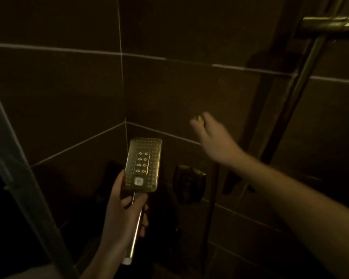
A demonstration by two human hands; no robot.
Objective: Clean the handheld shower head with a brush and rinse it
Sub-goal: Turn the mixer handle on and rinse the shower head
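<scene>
The handheld shower head (143, 165) is rectangular and metallic, with rows of nozzles and a white button on its face, which is turned toward me. My left hand (121, 214) grips its chrome handle just below the head, low in the middle of the view. My right hand (212, 135) reaches forward toward the dark tiled wall, up and to the right of the shower head, and is blurred. Something small and yellowish shows at its fingertips; I cannot make out what it is. No brush is plainly visible.
The shower stall is dim, with dark brown wall tiles meeting in a corner (125, 121). A wall valve (189, 184) sits right of the shower head. A slanted shower rail (302, 81) and a metal bar (330, 25) are at the right. A glass door edge (18, 178) stands at the left.
</scene>
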